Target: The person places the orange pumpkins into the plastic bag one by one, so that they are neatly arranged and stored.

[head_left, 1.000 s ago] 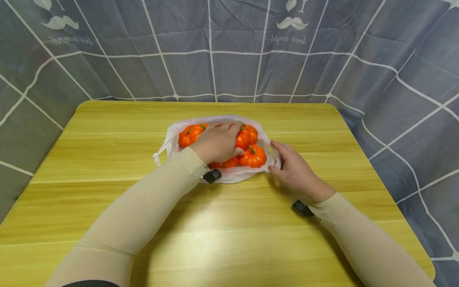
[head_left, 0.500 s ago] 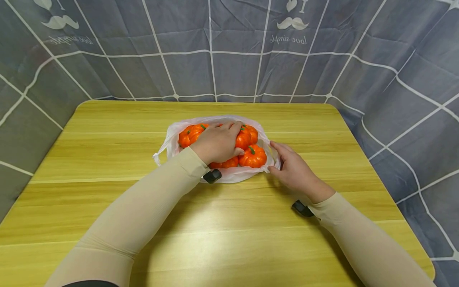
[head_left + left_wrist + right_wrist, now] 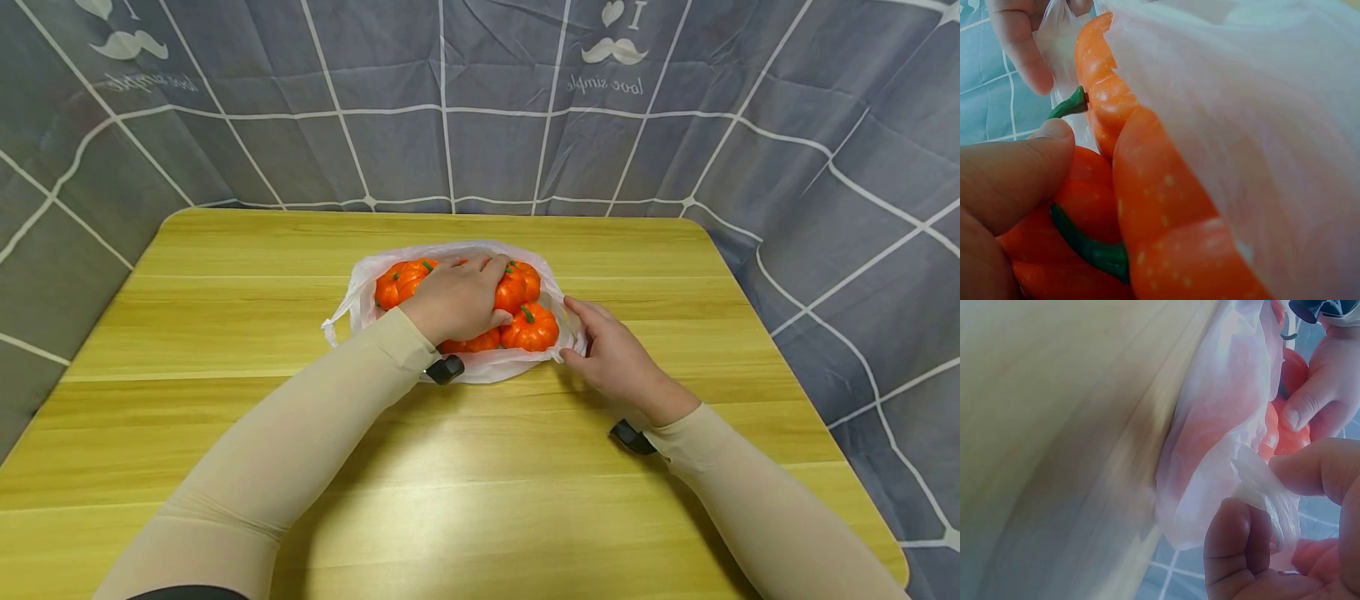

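A white plastic bag (image 3: 495, 367) lies on the table with its mouth spread, and several orange toy pumpkins (image 3: 529, 327) with green stems sit inside. My left hand (image 3: 457, 296) rests over the pumpkins, hiding some of them. In the left wrist view, its thumb (image 3: 1029, 169) lies against a red-orange pumpkin (image 3: 1079, 250), close to the stems. At the bag's right end, my right hand (image 3: 618, 354) holds the edge. The right wrist view shows the thin plastic (image 3: 1266, 490) between the thumb and the curled fingers (image 3: 1229, 544).
The bag stands on a light wooden table (image 3: 465, 500) with rounded corners. A knotted handle (image 3: 328, 332) of the bag sticks out at its left. Grey curtains (image 3: 495, 150) with white lines surround the table at the back and sides.
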Demonstrator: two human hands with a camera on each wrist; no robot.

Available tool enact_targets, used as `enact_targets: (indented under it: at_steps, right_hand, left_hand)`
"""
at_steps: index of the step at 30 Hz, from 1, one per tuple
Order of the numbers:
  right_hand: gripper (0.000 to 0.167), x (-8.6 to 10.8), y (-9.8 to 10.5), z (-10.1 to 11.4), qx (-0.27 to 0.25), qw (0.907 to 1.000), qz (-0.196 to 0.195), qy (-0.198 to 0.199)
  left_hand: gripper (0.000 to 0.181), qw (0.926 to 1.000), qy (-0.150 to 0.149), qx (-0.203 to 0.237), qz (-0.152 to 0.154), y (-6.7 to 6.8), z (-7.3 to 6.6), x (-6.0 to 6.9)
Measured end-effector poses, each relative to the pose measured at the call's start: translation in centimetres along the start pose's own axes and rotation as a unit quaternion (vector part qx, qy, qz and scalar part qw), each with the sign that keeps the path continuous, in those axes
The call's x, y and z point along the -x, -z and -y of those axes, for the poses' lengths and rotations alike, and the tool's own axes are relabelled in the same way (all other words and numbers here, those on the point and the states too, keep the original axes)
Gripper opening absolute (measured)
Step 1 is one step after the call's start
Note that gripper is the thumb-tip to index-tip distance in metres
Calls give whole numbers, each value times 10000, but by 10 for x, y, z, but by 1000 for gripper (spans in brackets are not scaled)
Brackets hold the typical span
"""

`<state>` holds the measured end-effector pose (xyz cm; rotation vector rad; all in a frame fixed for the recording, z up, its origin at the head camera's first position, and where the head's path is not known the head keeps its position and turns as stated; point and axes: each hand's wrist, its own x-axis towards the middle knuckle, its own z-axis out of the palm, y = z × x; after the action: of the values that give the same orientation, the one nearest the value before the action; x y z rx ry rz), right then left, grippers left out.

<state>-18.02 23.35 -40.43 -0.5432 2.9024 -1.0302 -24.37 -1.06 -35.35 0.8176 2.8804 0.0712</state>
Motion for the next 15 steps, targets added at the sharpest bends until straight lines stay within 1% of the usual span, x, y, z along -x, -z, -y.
enact_targets:
  at_steps: [15]
  right_hand:
    - [72, 2, -2, -2, -196, 9997, 140, -86]
  left_hand:
    - [89, 10000, -17, -43, -21, -2, 0, -1]
